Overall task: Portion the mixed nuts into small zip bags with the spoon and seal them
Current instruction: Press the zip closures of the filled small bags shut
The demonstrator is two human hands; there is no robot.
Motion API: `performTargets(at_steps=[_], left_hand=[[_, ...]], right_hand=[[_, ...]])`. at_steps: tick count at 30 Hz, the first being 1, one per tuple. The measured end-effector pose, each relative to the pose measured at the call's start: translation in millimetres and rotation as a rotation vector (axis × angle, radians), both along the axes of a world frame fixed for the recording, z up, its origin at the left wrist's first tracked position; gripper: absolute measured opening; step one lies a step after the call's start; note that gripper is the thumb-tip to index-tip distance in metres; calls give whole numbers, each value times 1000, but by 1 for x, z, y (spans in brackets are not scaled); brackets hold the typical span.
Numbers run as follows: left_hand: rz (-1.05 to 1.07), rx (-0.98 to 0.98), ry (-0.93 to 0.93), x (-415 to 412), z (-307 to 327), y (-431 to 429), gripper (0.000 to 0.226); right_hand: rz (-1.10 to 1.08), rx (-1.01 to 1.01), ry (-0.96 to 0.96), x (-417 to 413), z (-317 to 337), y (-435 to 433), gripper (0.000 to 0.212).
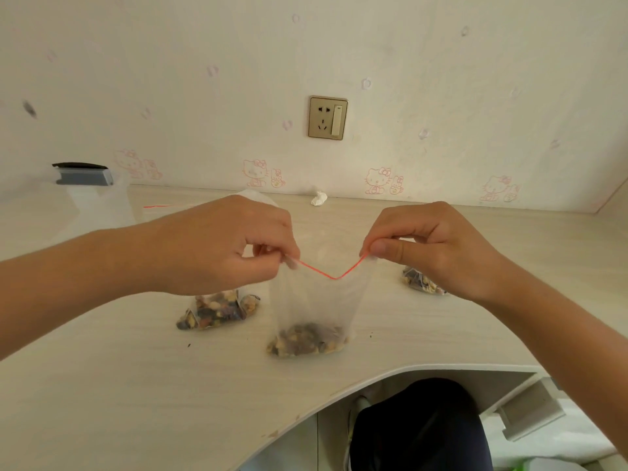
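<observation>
A pale wood-grain desk with a curved, scooped-out front edge stands against a cream wall papered with faint pink cartoon cats. A gold wall socket with a switch sits above the middle of the back edge. The left hand and right hand each pinch a top corner of a clear zip bag, whose red zip strip sags in a V between them. Mixed nuts fill its bottom, near the middle of the front edge. A filled bag lies left of it, and another bag lies to the right. A crumpled tissue rests at the back edge.
</observation>
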State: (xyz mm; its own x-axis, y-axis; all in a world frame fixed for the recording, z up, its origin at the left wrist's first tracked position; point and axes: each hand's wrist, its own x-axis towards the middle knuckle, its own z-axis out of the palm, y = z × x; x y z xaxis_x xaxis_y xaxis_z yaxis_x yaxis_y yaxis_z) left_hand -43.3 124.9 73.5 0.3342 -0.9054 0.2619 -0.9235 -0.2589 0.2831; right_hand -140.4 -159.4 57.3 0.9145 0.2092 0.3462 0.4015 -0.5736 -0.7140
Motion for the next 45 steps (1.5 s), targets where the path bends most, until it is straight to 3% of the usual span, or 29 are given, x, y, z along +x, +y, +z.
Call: performTargets(at_steps=[4,8,13,17,19,21,23,25,27,30,33,35,38,40,42,45], left_hand=[[-2,27,-94,2,3,4,38],[29,-26,-121,5,9,7,20],[112,-45,520,9,20,6,10],[331,-89,874,12,12,-5,42],[375,-24,1004,10,12,-8,39],[348,40,1122,9,14,-10,21],[313,71,1222,7,16,-12,8],[303,82,1267,6,17,-14,10],[301,81,1237,4,14,-17,13],[335,20,1106,1,12,-19,17],[401,-36,895,-7,18,-23,8],[474,3,601,-14,17,-28,8],[490,152,-105,-22,12,-30,12],[446,169,-411,-24,14,-27,17],[450,224,-425,-21,19,-26,19],[487,395,-84,-19,25,-27,13]], right_hand=[[-19,-25,-63,-4,0,0,14],[-56,70,-46,-6,2,-4,16],[-150,209,51,-1,2,4,12],[-171,190,130,1,4,12,4],[-201,169,153,2,4,15,12],[-222,147,164,3,5,17,17],[-243,137,174,3,5,19,16],[-264,129,185,4,5,21,13],[-285,122,208,5,4,24,18],[-301,119,235,4,5,26,7],[-335,111,209,2,7,27,9],[-364,95,191,1,8,31,11],[-392,56,175,0,10,35,15],[-407,37,157,-3,12,35,18],[-411,2,135,-5,14,35,18],[-407,-40,118,-6,14,38,17]])
